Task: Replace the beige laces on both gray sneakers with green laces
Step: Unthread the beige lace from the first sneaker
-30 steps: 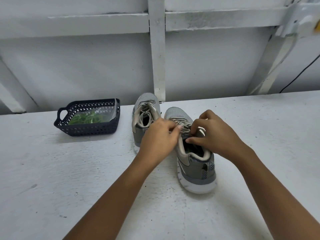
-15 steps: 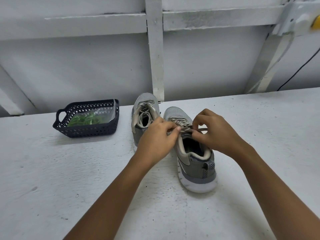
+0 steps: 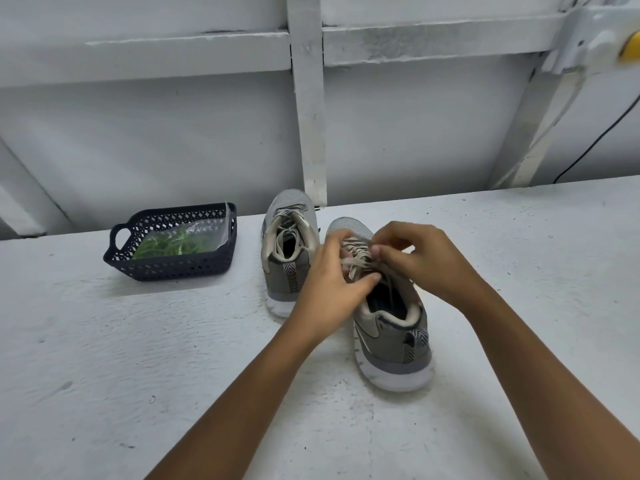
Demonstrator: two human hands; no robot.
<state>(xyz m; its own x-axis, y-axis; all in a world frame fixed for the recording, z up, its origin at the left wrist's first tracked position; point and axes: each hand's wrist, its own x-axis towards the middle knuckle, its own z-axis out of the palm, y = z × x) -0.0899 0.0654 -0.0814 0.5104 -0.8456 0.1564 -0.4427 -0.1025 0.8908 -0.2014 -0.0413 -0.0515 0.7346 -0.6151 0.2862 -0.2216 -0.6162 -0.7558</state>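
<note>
Fingers: the right hand [image 3: 427,261] pinches a strand of the beige lace [image 3: 356,263] between thumb and forefinger, tips closed tight. The left hand [image 3: 329,282] has its fingers curled over the same lacing with the thumb pressed on a strand; which strand cannot be told. Both work at the upper eyelets of the near sneaker [image 3: 391,327], which stands mid-counter, heel toward the person.

Change noted: a second ago the hands sat at the bow by the tongue, then drew the ends apart. They are now bunched closer together and further toward the toe, with loose strands between them.

Judgement: the bow is undone and unthreading has begun.

The far sneaker [image 3: 289,244], just beside on the left and close to the back edge of the counter [image 3: 104,358], is laced in beige. The green laces [image 3: 173,245] lie bagged in the basket [image 3: 180,270] toward the back-left, untouched.
</note>
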